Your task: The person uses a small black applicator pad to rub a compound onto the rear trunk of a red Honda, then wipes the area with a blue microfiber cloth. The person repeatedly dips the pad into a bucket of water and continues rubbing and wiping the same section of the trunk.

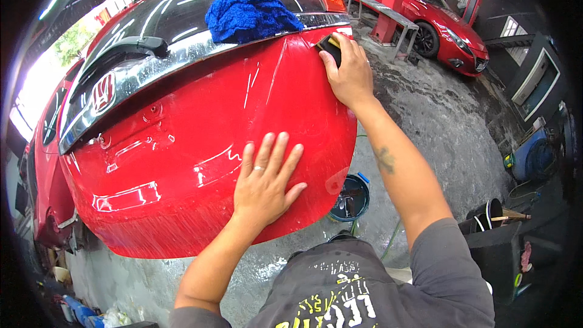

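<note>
A red car tailgate (200, 140) fills the middle of the head view, its paint wet and glossy. My left hand (267, 176) lies flat on the lower right part of the panel, fingers spread, a ring on one finger. At the panel's upper right edge, my right hand (350, 70) grips a dark sanding block (328, 48) with a yellowish edge and presses it to the paint. A crumpled blue microfiber cloth (249, 18) rests on the chrome trim below the rear window, left of my right hand.
Below the tailgate's right corner, a dark bucket (352, 197) of water stands on the wet concrete floor (443, 127). A rear wiper (121, 54) lies across the window. Back right are a metal bench (385, 12), a red post (388, 0) and another red car (443, 18).
</note>
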`<move>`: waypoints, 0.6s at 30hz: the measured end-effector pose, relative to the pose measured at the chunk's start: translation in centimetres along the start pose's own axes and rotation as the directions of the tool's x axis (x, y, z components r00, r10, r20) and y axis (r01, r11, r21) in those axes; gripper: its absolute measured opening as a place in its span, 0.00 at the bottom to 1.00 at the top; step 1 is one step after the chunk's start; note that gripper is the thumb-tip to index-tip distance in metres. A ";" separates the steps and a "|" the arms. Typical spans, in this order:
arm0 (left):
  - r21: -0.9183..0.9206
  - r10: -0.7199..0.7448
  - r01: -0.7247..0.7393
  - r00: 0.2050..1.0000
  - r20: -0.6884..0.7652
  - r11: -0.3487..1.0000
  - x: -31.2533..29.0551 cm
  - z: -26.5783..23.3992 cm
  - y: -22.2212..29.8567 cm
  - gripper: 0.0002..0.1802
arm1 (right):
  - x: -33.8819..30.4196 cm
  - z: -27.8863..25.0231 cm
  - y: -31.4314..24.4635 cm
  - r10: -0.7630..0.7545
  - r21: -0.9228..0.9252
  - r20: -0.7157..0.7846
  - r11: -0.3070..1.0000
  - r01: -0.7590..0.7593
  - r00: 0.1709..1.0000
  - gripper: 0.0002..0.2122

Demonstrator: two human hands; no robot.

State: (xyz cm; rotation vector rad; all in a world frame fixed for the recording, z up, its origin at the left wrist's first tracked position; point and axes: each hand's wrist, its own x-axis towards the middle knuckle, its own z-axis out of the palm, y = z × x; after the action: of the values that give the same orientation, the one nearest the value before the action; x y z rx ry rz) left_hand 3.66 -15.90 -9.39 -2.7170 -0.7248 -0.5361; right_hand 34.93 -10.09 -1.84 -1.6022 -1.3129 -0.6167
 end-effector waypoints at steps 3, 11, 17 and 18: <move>0.027 -0.098 0.100 0.993 -0.065 0.995 -1.7 0.6 -0.5 0.47 | -1.3 1.2 -1.9 0.036 -0.048 -0.067 0.998 -0.039 0.997 0.23; 0.024 -0.103 0.105 0.992 -0.078 0.994 -1.6 0.8 -0.3 0.47 | -0.9 1.7 -1.1 -0.025 -0.068 -0.110 0.998 0.018 0.994 0.22; 0.027 -0.117 0.119 0.990 -0.077 0.992 -1.9 0.6 -0.5 0.45 | -4.7 2.0 -5.5 -0.064 -0.034 -0.098 0.998 0.061 0.993 0.25; 0.027 -0.116 0.119 0.989 -0.091 0.993 -1.6 0.6 -0.6 0.45 | -6.9 1.5 -7.5 -0.178 -0.020 -0.044 0.984 0.178 0.983 0.27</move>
State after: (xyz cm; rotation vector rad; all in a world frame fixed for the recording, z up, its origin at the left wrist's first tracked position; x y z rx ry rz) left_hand 2.18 -15.84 -10.46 -2.6142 -0.8662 -0.6619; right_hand 25.58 -12.12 -5.60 -1.4841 -1.4301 -0.7703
